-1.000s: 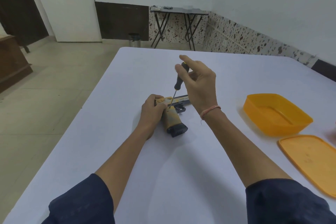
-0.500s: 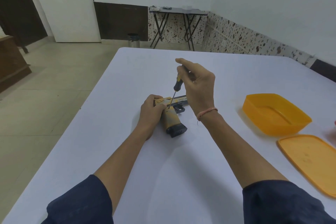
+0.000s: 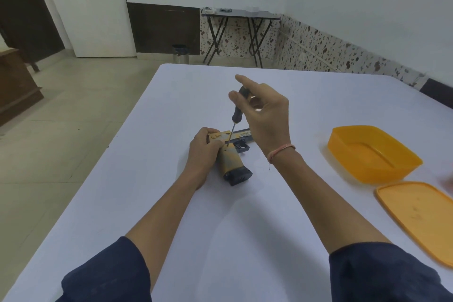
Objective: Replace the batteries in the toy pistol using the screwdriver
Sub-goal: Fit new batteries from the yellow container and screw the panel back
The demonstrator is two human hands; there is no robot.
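Note:
A yellow and black toy pistol (image 3: 231,162) lies on its side in the middle of the white table (image 3: 171,110), grip toward me. My left hand (image 3: 204,154) presses on its rear end and holds it down. My right hand (image 3: 263,117) grips the black handle of a screwdriver (image 3: 237,111) with the fingertips. The index finger is stretched out. The thin shaft slants down and its tip rests on the pistol's side just above the grip.
An open orange plastic box (image 3: 372,154) stands on the table to the right, its orange lid (image 3: 419,216) flat in front of it. A folding table (image 3: 241,16) and a small bin (image 3: 181,54) stand by the far wall.
My right hand's fingers have shifted around the screwdriver handle, turning it, while the tip stays at the same spot. My left hand and the pistol have not moved.

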